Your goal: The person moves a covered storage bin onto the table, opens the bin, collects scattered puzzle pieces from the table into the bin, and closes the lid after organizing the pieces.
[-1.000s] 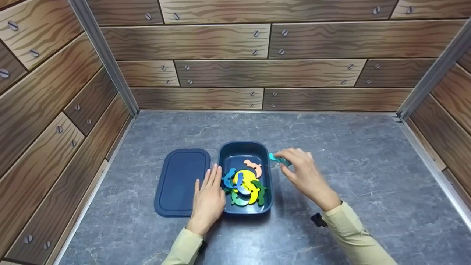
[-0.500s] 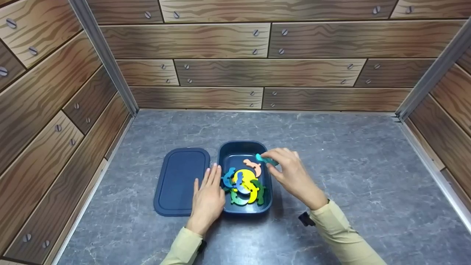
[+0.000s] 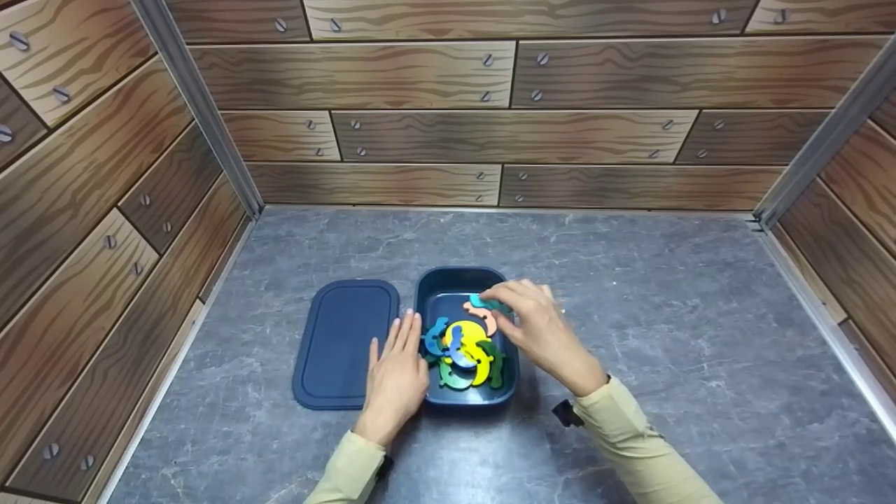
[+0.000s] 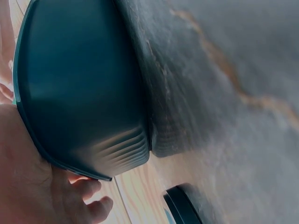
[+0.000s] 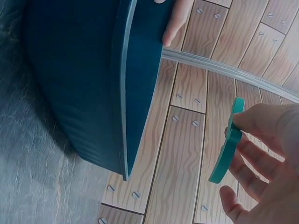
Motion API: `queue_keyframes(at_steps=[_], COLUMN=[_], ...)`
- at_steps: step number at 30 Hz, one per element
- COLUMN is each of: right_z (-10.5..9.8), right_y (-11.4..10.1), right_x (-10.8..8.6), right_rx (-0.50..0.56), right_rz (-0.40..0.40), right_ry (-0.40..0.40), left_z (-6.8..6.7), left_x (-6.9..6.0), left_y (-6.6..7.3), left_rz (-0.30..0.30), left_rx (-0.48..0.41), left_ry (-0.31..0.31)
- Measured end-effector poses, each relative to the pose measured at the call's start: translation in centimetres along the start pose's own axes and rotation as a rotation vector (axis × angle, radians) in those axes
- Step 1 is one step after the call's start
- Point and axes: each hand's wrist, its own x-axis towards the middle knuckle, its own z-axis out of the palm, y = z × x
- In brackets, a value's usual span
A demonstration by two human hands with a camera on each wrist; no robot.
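Observation:
A dark blue lidless box [image 3: 462,281] stands on the table with several flat, curved coloured pieces inside. Among them are a yellow piece [image 3: 481,371], a salmon piece [image 3: 484,320], a blue piece [image 3: 457,344] and a green piece [image 3: 455,380]. Over the box's right rim, my right hand [image 3: 542,332] pinches a teal curved piece [image 5: 229,149] between thumb and fingers. In the head view, that piece appears over the salmon one. My left hand [image 3: 397,385] lies with straight fingers along the box's left rim, touching it.
Left of the box lies its dark blue lid [image 3: 344,343], flat on the grey marbled table [image 3: 665,280] and partly under the left hand in the head view. Wood-patterned walls [image 3: 420,133] enclose the back and both sides.
My right hand has moved left with the teal piece, from beside the box to above its inside. The left hand and the box have stayed in place.

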Motion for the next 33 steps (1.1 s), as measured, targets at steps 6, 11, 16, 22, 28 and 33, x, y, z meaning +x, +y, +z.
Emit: queue_keyframes(at_steps=[6,11,16,22,28,33], right_z=[0.5,1.1,1.8,2.7,3.6,4.0], right_y=[-0.3,-0.5,-0.6,-0.7,-0.8,-0.8], right_x=[0.4,0.5,0.7,0.8,0.6,0.7], right_rx=[-0.017,0.013,0.015,0.022,0.023,-0.011], right_rz=[0.001,-0.003,-0.026,-0.042,-0.046,-0.058], right_ry=[-0.002,-0.011,-0.02,-0.002,-0.019,-0.039], left_z=[0.0,0.0,0.0,0.0,0.1,-0.1], left_x=[-0.1,-0.1,0.0,-0.1,-0.2,0.0], left_y=[0.0,0.0,0.0,0.0,0.0,-0.1], left_rz=[-0.004,-0.005,0.0,0.013,0.012,0.016], left_rx=[0.003,-0.003,-0.001,-0.012,-0.016,-0.012], left_ry=[-0.004,-0.007,0.003,0.013,0.008,0.017])
